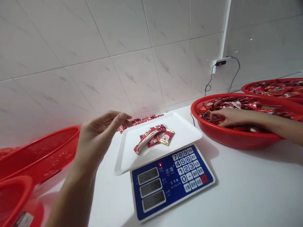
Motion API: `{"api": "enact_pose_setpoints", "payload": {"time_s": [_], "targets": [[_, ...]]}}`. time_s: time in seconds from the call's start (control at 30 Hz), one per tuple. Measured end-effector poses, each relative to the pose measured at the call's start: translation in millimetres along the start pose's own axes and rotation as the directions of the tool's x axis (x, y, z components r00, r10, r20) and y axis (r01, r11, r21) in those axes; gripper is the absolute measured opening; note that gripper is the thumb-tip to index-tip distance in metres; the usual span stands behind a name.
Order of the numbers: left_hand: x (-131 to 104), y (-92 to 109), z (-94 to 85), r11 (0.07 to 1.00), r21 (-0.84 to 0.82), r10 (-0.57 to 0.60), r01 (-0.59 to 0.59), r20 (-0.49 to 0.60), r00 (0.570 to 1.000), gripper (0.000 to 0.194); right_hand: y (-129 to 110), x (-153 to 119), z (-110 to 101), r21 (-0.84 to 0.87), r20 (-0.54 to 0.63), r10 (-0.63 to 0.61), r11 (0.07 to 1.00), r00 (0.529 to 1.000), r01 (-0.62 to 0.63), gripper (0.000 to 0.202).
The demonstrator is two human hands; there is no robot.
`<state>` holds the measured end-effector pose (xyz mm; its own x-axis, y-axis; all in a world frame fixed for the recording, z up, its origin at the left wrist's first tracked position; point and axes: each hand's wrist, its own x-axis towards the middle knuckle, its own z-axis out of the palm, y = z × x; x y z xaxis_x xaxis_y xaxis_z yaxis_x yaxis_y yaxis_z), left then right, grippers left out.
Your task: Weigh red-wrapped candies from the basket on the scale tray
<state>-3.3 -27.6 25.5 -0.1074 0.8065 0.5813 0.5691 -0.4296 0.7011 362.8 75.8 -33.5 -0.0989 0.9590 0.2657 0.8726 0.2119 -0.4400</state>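
while resting right hand (228,116) among wrapped candies (251,105) at right, cannot tell if pinching; hold left hand (100,130) loosely spread; judge candies light, slick, best pinched by edges.

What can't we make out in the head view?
Head view:
- Right hand: fingertips hidden among packets in the basket; grip unclear.
- Packet on the tray: partly covered by the long packet.
- Top display: digits too faint to read surely.
- Sticker, lower left: blurred, cut off by the bottom edge.
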Motion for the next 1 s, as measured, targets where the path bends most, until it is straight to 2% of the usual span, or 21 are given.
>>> {"api": "enact_pose_setpoints", "payload": {"time_s": [0.07,0.1,0.2,0.27,0.33,0.37,0.43,0.47,0.5,0.53,0.6,0.63,0.7,0.77,0.83,0.9,1.0], "targets": [[-1.3,3.2,-1.1,1.0,-0.007,0.002,-0.003,-0.035,0.999,0.015,-0.2,2.2,-7.5,-0.05,0.073,-0.041,0.998,0.996,0.045,0.009],[-1.5,4.0,-2.1,1.0,-0.01,0.007,-0.007,-0.042,0.999,0.015,-1.0,4.3,-12.3,-0.077,0.069,-0.032,0.996,0.997,0.037,0.012],[-0.2,2.3,-5.5,1.0,-0.013,0.021,-0.021,-0.049,0.999,0.015,-8.9,13.3,-28.7,-0.048,-0.071,0.111,0.992,0.991,-0.115,0.02],[1.6,-1.4,-7.1,0.999,0.006,0.036,-0.036,-0.033,0.999,0.018,-22.1,18.4,-37.0,0.136,-0.174,0.191,0.976,0.966,-0.168,0.012],[2.6,-5.1,-6.7,0.999,0.016,0.044,-0.045,0.009,0.999,0.019,-43.8,18.7,-39.1,0.421,-0.252,0.193,0.904,0.948,-0.072,0.008],[2.4,-6.3,-5.4,0.999,0.016,0.046,-0.046,0.035,0.998,0.019,-58.0,16.2,-37.0,0.549,-0.252,0.149,0.836,0.956,0.014,0.009],[0.7,-6.7,-0.3,0.998,0.001,0.056,-0.057,0.086,0.995,0.019,-91.3,6.7,-26.6,0.702,-0.197,-0.037,0.692,0.98,0.167,0.009],[-0.7,-6.0,3.0,0.998,-0.014,0.068,-0.066,0.116,0.991,0.021,-109.2,0.5,-18.6,0.76,-0.136,-0.172,0.614,0.976,0.214,0.014],[-2.2,-5.1,6.5,0.996,-0.036,0.084,-0.079,0.144,0.986,0.025,-126.8,-5.6,-9.5,0.81,-0.086,-0.292,0.537,0.952,0.238,0.021],[-3.6,-4.3,9.9,0.994,-0.059,0.099,-0.091,0.165,0.981,0.028,-143.0,-11.0,0.5,0.849,-0.033,-0.387,0.476,0.921,0.23,0.023],[-4.7,-4.5,15.2,0.989,-0.103,0.125,-0.108,0.176,0.976,0.03,-168.3,-17.3,20.3,0.919,0.004,-0.525,0.337,0.851,0.204,0.024],[-4.3,-6.0,16.8,0.987,-0.116,0.131,-0.112,0.171,0.977,0.029,-176.2,-17.7,29.4,0.942,0.031,-0.561,0.292,0.827,0.163,0.024],[-1.7,-11.6,18.1,0.986,-0.133,0.123,-0.101,0.172,0.977,0.025,-182.3,-14.0,44.4,0.97,0.07,-0.58,0.23,0.812,0.081,0.024],[1.8,-19.0,18.4,0.988,-0.145,0.089,-0.057,0.223,0.971,0.024,-178.4,-7.5,54.6,0.976,0.112,-0.581,0.216,0.806,0.021,0.02],[4.4,-25.4,19.3,0.989,-0.149,0.054,-0.015,0.263,0.963,0.025,-170.2,-1.9,59.3,0.969,0.141,-0.588,0.248,0.797,0.012,0.017],[5.4,-29.4,20.8,0.991,-0.133,0.029,0.004,0.248,0.968,0.027,-162.5,1.3,58.4,0.949,0.115,-0.533,0.307,0.838,0.065,0.016],[5.6,-32.5,22.5,0.996,-0.085,-0.011,0.025,0.163,0.986,0.028,-156.4,3.5,49.3,0.906,-0.012,-0.397,0.384,0.918,0.178,0.014]]}}
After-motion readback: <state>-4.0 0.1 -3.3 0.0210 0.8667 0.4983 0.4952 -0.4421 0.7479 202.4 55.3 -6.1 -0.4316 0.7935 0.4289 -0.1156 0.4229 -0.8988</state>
